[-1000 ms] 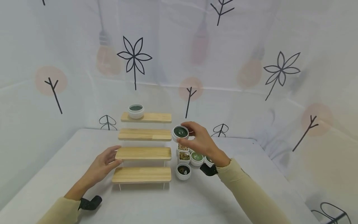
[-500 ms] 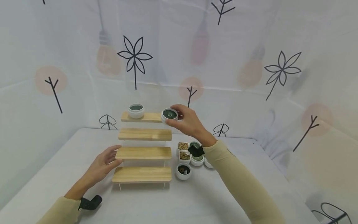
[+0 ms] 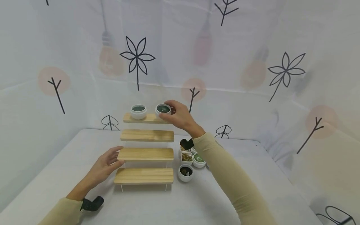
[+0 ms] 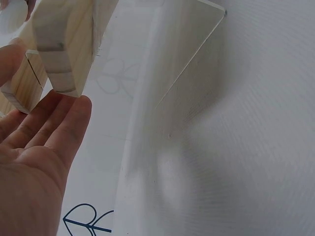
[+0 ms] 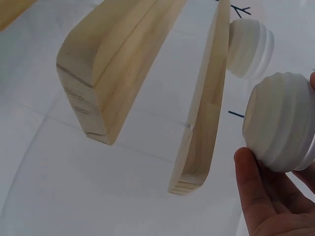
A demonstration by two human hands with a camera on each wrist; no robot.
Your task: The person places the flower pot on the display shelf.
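A tiered wooden shelf stand point(image 3: 144, 176) has several stepped boards on clear supports. At its top right, my right hand point(image 3: 182, 117) grips a round white bowl point(image 3: 159, 114) with dark green contents between thumb and fingers. The right wrist view shows this ribbed bowl point(image 5: 280, 120) upright beside the top board point(image 5: 204, 137), with a gap between them. Another white bowl point(image 3: 138, 114) sits at the left end of the top board. My left hand point(image 3: 102, 166) rests at the stand's left end, its fingers point(image 4: 74, 118) extended against a board's edge.
Right of the stand is a group of small white containers, including a square one point(image 3: 187, 158) with brownish bits and a round one point(image 3: 198, 162) with green contents. In front stands a white bowl point(image 3: 185, 177) with dark contents. A patterned white cloth point(image 3: 239, 40) hangs behind.
My right hand has carried the bowl up and left from beside the stand to over the right part of the top board. The left hand stays at the stand's left end.
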